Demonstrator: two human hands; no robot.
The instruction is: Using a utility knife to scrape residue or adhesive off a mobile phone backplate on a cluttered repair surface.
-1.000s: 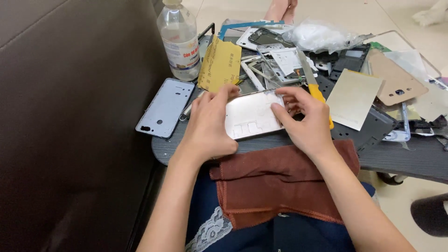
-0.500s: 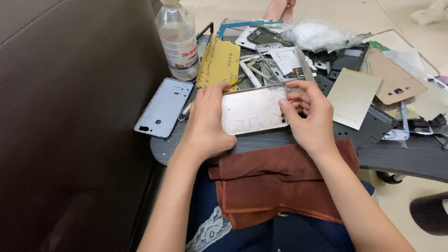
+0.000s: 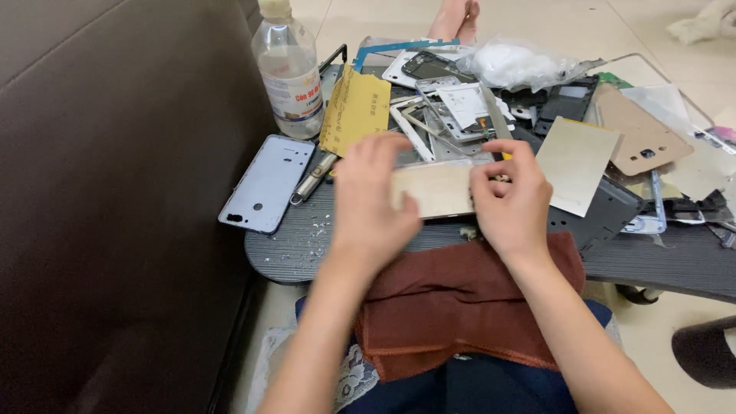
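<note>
My left hand (image 3: 372, 203) and my right hand (image 3: 512, 201) hold a pale gold phone back cover (image 3: 434, 189) between them, just above the near edge of a dark round table (image 3: 307, 238). The left hand grips the cover's left end and the right hand pinches its right end; both look blurred. A brown cloth (image 3: 460, 307) lies over my lap directly beneath the hands.
A light blue phone back cover (image 3: 267, 184) lies at the table's left, a plastic bottle (image 3: 289, 73) and a yellow sandpaper sheet (image 3: 355, 111) behind it. Several phone frames (image 3: 452, 107), a tan cover (image 3: 636, 142), a cream panel (image 3: 575, 165) and a plastic bag (image 3: 521, 61) crowd the table. A dark sofa (image 3: 115, 192) stands left.
The cover has been turned in my hands and drawn slightly nearer. My left hand shifted right over its left end, and my right hand now pinches the right end.
</note>
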